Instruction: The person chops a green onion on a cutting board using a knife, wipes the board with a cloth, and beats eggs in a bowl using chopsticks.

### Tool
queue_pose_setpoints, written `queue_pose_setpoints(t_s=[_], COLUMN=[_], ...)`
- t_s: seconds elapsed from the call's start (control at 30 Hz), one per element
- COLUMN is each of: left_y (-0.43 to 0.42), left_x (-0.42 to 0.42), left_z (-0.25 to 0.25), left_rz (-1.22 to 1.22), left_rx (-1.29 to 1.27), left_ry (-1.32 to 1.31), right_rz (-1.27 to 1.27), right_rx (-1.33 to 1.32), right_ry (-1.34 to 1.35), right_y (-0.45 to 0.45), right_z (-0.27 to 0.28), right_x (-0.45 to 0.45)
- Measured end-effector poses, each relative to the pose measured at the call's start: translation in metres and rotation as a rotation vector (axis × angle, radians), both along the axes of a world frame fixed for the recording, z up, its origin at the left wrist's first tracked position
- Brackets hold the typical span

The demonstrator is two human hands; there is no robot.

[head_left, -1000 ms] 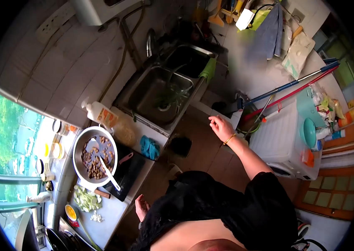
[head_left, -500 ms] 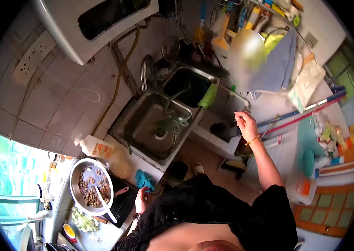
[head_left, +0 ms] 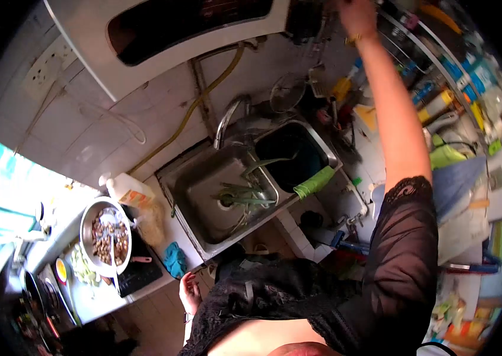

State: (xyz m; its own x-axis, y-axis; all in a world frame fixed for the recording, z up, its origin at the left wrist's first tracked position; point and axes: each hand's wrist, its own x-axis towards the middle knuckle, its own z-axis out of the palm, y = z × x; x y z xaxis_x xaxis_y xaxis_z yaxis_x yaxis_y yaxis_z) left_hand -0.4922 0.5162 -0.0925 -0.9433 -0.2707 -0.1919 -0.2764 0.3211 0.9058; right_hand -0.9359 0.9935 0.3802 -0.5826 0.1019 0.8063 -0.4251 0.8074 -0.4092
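My right hand point(head_left: 357, 16) is raised at the top edge of the view, near the wall rack and hanging utensils. Its fingers are cut off and dark, so what they touch is hidden. My left hand point(head_left: 190, 292) hangs low by the counter edge, below a teal cloth point(head_left: 174, 260). Its fingers are loosely apart, and nothing shows in them. In front of me is a steel double sink point(head_left: 188, 216), with green leafy stalks point(head_left: 245, 199) lying in the left basin. A bright green cloth point(head_left: 315, 183) hangs over the front rim of the right basin.
On the left counter stands a metal bowl point(head_left: 89, 256) of brown pieces with a white-handled spoon. Chopped pale green vegetables point(head_left: 83, 266) lie beside it. A white jug point(head_left: 126, 188) stands behind. The wall rack point(head_left: 449, 77) at upper right is crowded with bottles and tools.
My right hand has swung up from beside the sink to the top of the view. The view has shifted toward the upper right. My left hand stays low by the counter.
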Motion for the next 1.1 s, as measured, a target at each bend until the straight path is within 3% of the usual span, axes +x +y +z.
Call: queue_pose_setpoints(t_s=[0.13, 0.2, 0.3, 0.37, 0.47, 0.6, 0.7, 0.77, 0.9, 0.97, 1.1], left_y=[0.008, 0.012, 0.019, 0.025, 0.034, 0.041, 0.041, 0.039, 0.037, 0.040, 0.043], left_x=[0.033, 0.044, 0.053, 0.052, 0.043, 0.025, 0.014, 0.008, 0.003, -0.001, 0.001], left_z=[-0.009, -0.006, -0.009, -0.013, -0.016, -0.017, -0.012, -0.008, -0.017, -0.012, -0.006], left_rz=[0.206, 0.248, 0.304, 0.316, 0.311, 0.241, 0.251, 0.211, 0.191, 0.222, 0.230], left_rx=[0.055, 0.002, -0.033, -0.034, -0.037, -0.020, -0.014, -0.056, -0.041, 0.076, 0.033], left_ry=[0.013, -0.008, -0.004, -0.007, -0.009, 0.059, 0.037, 0.009, 0.086, 0.062, 0.037], right_rz=[-0.157, -0.140, 0.079, -0.158, 0.003, -0.111, -0.169, -0.258, -0.335, -0.328, -0.300], right_rx=[0.169, 0.208, 0.133, 0.128, 0.221, 0.209, 0.408, 0.250, 0.272, 0.345, 0.522], right_ry=[0.137, 0.106, 0.064, 0.200, 0.157, 0.019, 0.237, -0.143, -0.313, -0.257, 0.001], right_y=[0.038, 0.024, 0.012, 0.015, 0.023, 0.018, 0.019, -0.003, 0.001, 0.005, 0.007], right_z=[0.018, 0.030, 0.033, 0.022, 0.024, 0.027, 0.027, 0.043, 0.055, 0.062, 0.094], right_x=[-0.118, -0.113, -0.108, -0.121, -0.123, -0.120, -0.120, -0.095, -0.115, -0.126, -0.127])
